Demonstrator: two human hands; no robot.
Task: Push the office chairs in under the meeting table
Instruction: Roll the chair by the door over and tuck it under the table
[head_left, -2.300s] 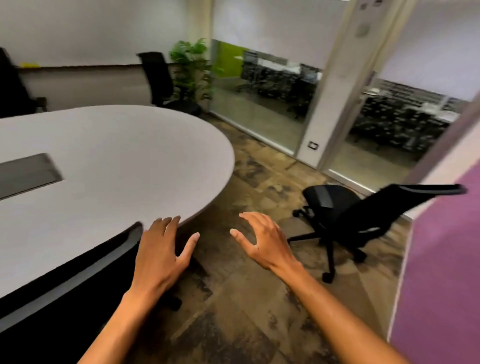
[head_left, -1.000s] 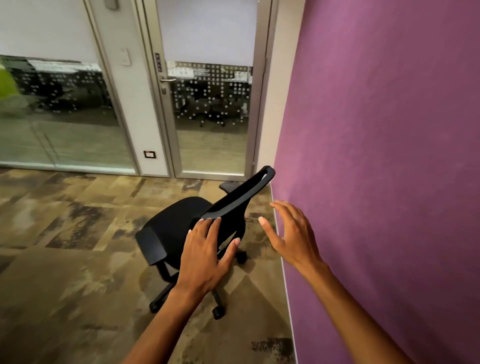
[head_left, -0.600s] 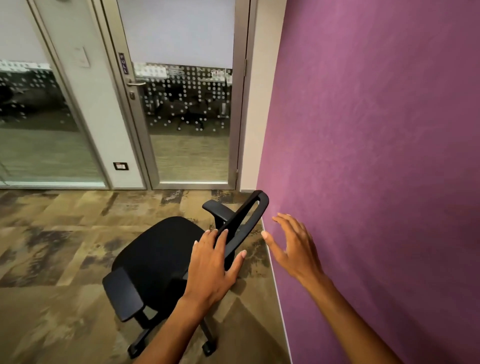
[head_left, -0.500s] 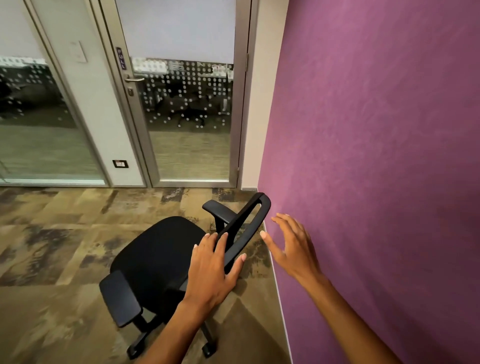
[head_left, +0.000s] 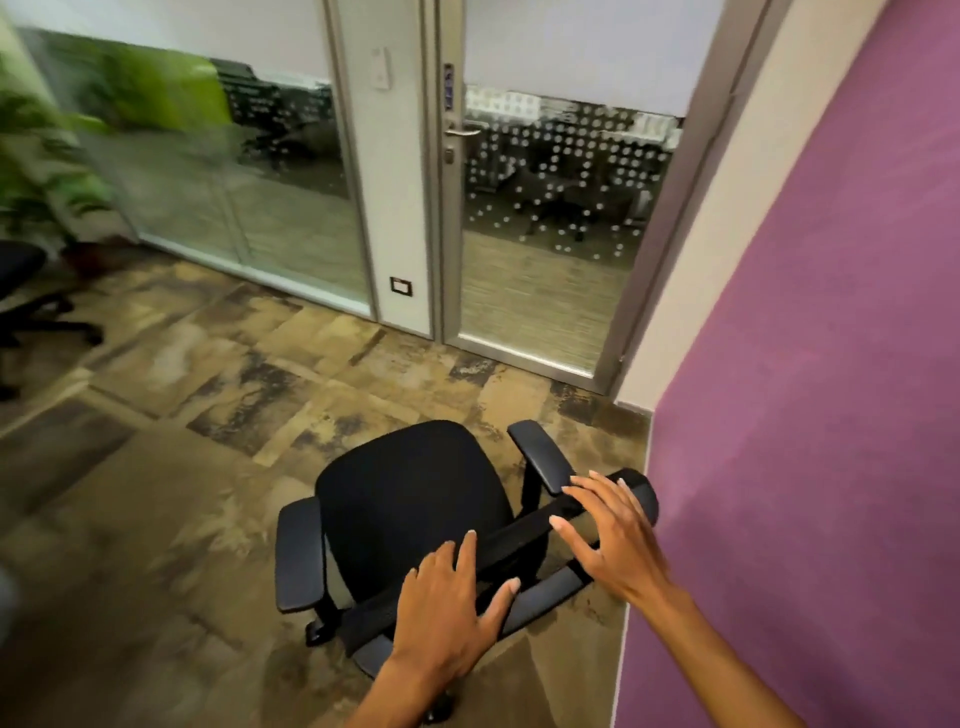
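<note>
Just one head cam, wide-angle, looking down close over chair; glass door at 12 o'clock.

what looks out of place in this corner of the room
The black office chair stands alone by the purple wall and the glass door, with no table in view. Both hands rest open on its backrest, left hand and right hand. Nothing looks damaged.
</note>
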